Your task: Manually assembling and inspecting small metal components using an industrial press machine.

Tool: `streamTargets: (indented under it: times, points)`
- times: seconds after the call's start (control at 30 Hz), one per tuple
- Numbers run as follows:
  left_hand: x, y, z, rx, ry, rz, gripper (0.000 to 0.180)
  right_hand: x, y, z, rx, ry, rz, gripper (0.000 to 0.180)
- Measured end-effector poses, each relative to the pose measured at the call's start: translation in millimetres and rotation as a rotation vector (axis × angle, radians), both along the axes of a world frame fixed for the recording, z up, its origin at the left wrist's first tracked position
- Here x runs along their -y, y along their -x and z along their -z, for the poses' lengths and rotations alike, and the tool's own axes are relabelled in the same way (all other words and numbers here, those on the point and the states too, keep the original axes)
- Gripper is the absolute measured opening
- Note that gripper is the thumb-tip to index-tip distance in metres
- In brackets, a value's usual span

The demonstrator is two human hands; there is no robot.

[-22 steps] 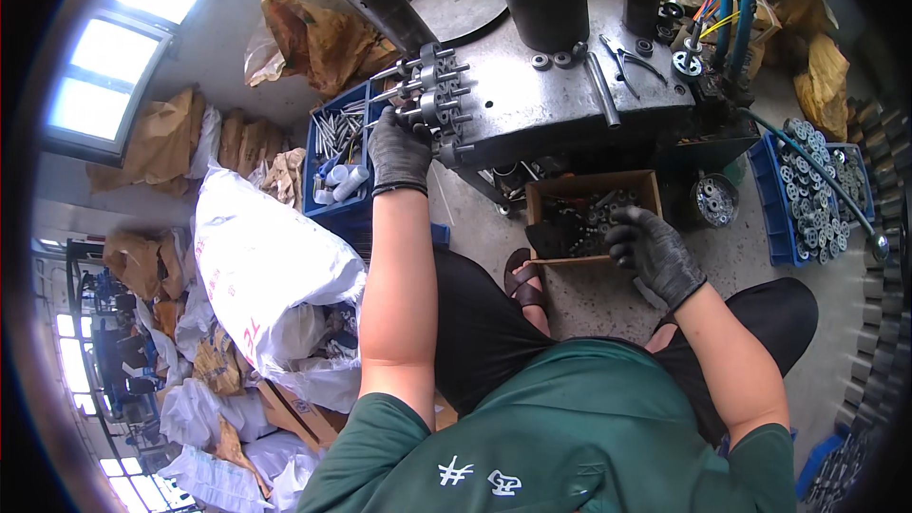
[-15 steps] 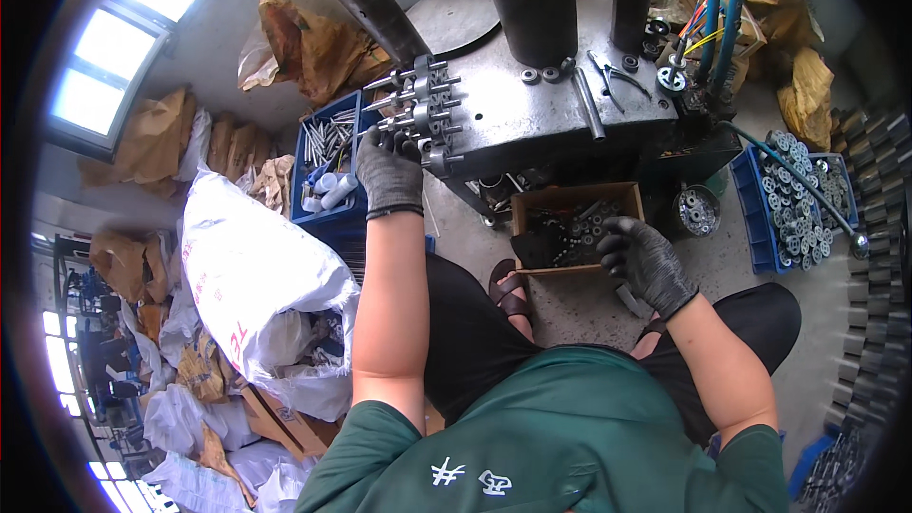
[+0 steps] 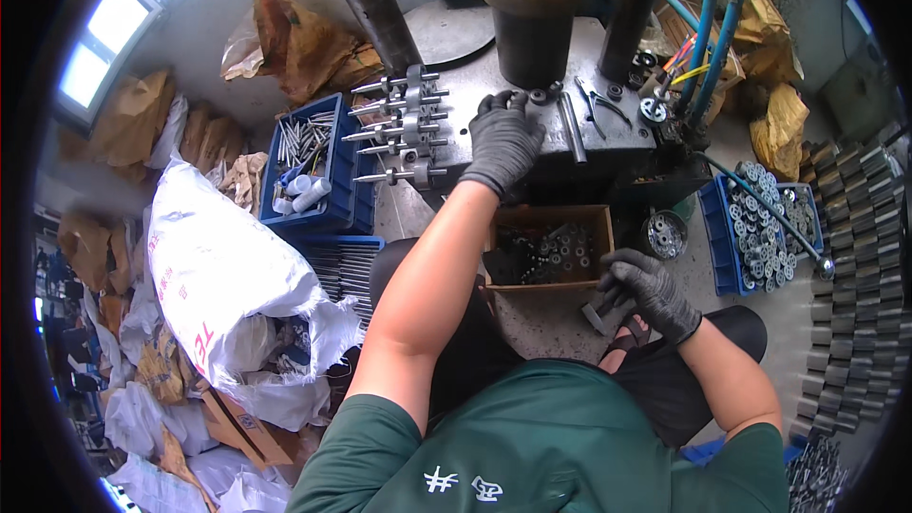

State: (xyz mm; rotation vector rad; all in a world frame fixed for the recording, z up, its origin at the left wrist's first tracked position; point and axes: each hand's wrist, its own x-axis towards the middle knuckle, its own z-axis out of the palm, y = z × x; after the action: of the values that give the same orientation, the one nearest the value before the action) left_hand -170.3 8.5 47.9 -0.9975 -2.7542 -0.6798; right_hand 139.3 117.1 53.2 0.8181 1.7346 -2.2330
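My gloved left hand (image 3: 503, 138) lies palm down on the grey steel table of a press (image 3: 589, 147), just in front of the thick round ram (image 3: 530, 9). Its fingertips touch small dark round parts (image 3: 540, 95); whether it grips anything is hidden by the glove. A row of metal shafts with collars (image 3: 399, 128) lies left of that hand. My gloved right hand (image 3: 648, 290) is low, beside the right front corner of a cardboard box of dark metal rings (image 3: 546, 252). Its fingers are closed on a dark metal piece (image 3: 601, 313).
A blue crate of metal pins (image 3: 309, 157) and a large white sack (image 3: 218, 266) stand at the left. A blue tray of ring-shaped parts (image 3: 760, 223) and rows of metal cylinders (image 3: 855, 256) fill the right. Blue hoses (image 3: 708, 19) run down behind the press.
My left hand has moved right from the row of shafts to the middle of the press table by the ram. My right hand has dropped from the box's edge and now holds a dark piece.
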Motion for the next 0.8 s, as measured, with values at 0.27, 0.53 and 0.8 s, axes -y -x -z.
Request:
streamTargets:
  times: [0.27,0.53,0.8]
  points:
    - [14,13,8,-0.146,0.116,-0.005,0.066,-4,7,3,-0.133,-0.074,-0.062,0.036]
    - [41,-20,21,-0.287,0.006,0.119,0.017,-2,8,5,-0.253,-0.091,-0.043,0.035]
    - [59,-112,-31,0.0,-0.345,0.607,0.035,12,35,-9,-0.145,0.558,0.194,0.048]
